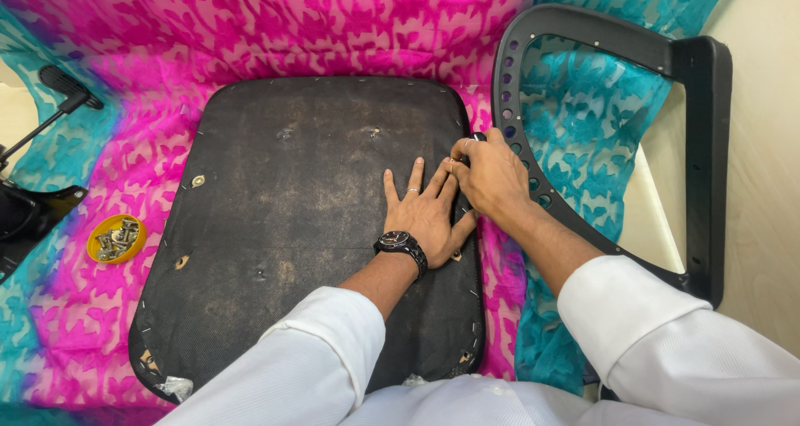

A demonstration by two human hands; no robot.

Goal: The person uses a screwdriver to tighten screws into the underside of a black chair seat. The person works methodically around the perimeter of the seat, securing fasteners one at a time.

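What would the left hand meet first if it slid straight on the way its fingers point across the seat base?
The left hand points up the black seat base; its fingertips would probably first meet the right hand, which touches them already.

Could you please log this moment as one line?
left hand: flat on seat base | right hand: gripping small dark tool at edge | armrest: beside

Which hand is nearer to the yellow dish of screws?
Left. The left hand lies flat on the dark seat base, on its right part; the yellow dish sits beyond the base's left edge. The right hand is farther, at the base's right edge.
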